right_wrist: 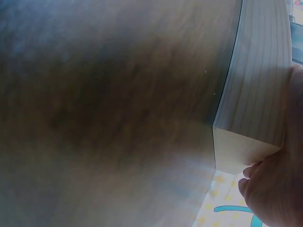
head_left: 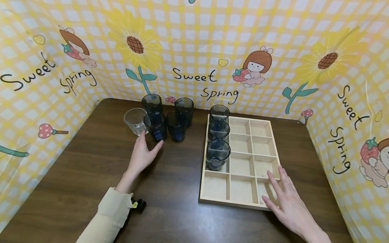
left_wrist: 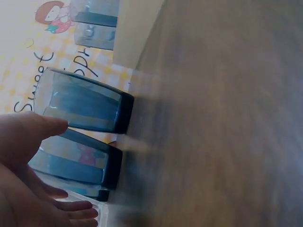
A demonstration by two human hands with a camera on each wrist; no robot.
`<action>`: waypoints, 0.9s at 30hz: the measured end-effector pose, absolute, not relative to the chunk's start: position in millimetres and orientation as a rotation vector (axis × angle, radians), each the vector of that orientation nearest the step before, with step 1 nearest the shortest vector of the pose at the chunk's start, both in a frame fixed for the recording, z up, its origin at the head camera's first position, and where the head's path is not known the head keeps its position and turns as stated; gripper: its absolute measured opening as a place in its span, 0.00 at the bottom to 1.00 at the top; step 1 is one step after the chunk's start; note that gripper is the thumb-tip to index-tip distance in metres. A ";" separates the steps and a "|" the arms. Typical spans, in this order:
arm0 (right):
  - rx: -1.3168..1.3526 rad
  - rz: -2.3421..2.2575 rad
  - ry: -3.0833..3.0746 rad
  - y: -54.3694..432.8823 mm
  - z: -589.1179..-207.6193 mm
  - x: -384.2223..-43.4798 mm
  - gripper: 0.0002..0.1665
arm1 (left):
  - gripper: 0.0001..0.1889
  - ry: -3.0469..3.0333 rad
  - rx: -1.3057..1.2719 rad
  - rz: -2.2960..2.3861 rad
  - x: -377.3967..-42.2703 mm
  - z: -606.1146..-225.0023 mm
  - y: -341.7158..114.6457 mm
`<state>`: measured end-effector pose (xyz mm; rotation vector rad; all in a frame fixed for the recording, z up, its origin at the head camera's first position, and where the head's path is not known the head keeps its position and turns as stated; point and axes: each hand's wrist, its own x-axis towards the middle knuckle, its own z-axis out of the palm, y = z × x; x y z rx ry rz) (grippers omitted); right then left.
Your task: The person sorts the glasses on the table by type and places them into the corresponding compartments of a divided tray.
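Observation:
My left hand (head_left: 141, 156) is close to a dark blue glass tumbler (head_left: 156, 128), thumb and fingers spread apart at its near side. A clear glass tumbler (head_left: 135, 122) stands just left of it, by the fingertips. In the left wrist view the thumb overlaps a blue tumbler (left_wrist: 87, 101), and nothing is held in the palm. My right hand (head_left: 287, 202) lies over the near right corner of a divided wooden tray (head_left: 234, 204), its fingers extended along the edge. Three blue tumblers, the nearest (head_left: 217, 156) among them, fill the tray's left column from the back.
More blue tumblers (head_left: 177, 126) stand upright beside and behind the one at my left hand. A patterned cloth (head_left: 194, 50) rises around the brown table (head_left: 170, 209). A small black object (head_left: 139, 206) shows by the left sleeve.

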<state>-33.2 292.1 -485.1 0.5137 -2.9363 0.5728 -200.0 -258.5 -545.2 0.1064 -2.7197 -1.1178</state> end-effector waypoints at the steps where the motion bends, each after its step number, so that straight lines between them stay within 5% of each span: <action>1: 0.513 0.570 -2.934 292.1 -484.9 -33.2 0.52 | 0.60 -2.700 0.126 -1.171 -203.3 -546.2 -258.7; 7: 0.513 0.570 -2.935 292.7 -483.5 -33.1 0.52 | 0.52 -2.539 0.264 -1.418 -207.7 -536.6 -245.5; 14: 0.495 0.587 -2.956 292.3 -483.9 -34.1 0.52 | 0.45 -2.459 0.390 -1.649 -185.2 -468.7 -209.1; 27: 0.494 0.613 -2.957 291.9 -485.4 -32.5 0.52 | 0.49 -2.356 0.385 -1.583 -203.8 -495.5 -205.4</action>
